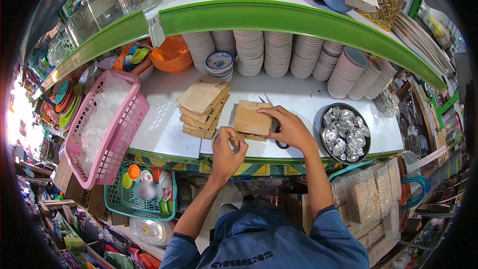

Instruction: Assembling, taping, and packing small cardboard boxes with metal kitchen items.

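Head view: the right hand (pixel 291 128) is gripping square brown cardboard pieces (pixel 253 117) over the flat white shelf (pixel 294 93); the curled left hand (pixel 228 153) is hovering beside them, its hold unclear; stacked round white bowls (pixel 277 55) are standing beyond both.

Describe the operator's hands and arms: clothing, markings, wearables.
Left hand and right hand are both ungloved, with bare forearms and no watch or bracelet visible. Blue short sleeves end around the elbows; they belong to a blue shirt with dark lettering across it.
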Demonstrator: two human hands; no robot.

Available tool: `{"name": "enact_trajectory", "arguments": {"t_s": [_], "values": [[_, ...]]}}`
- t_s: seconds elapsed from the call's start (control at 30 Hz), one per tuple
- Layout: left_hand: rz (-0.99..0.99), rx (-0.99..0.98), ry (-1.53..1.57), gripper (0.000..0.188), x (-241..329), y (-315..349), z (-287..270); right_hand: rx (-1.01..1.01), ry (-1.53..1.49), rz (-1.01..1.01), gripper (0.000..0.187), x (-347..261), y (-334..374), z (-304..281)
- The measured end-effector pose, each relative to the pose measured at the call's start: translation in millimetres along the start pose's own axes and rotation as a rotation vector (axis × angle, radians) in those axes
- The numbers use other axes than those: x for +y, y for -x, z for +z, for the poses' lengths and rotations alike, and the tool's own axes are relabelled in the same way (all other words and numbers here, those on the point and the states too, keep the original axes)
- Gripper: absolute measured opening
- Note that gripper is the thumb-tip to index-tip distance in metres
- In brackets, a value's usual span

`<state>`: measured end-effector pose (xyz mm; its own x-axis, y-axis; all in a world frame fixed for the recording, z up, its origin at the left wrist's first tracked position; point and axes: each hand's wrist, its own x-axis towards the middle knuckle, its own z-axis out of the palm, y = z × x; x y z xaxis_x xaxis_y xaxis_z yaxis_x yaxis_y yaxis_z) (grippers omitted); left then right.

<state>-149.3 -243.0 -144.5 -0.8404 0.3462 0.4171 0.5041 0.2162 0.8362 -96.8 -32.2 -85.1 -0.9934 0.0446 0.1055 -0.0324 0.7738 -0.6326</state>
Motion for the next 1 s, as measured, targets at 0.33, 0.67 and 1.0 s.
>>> {"name": "enact_trajectory", "arguments": {"t_s": [0.33,0.67,1.0], "values": [[0.0,0.031,0.064,0.023,9.0,0.3,3.3,0.295,-0.766,-0.061,0.052,35.8,7.2,8.9],[0.425,-0.225,-0.434,0.027,-5.2,-26.8,15.8,0.401,-0.883,-0.157,0.047,45.2,22.1,13.9],[0.548,-0.1,-0.088,0.054,-7.0,-23.9,9.0,0.286,-1.035,-0.1,0.044,39.6,23.7,24.8]]}}
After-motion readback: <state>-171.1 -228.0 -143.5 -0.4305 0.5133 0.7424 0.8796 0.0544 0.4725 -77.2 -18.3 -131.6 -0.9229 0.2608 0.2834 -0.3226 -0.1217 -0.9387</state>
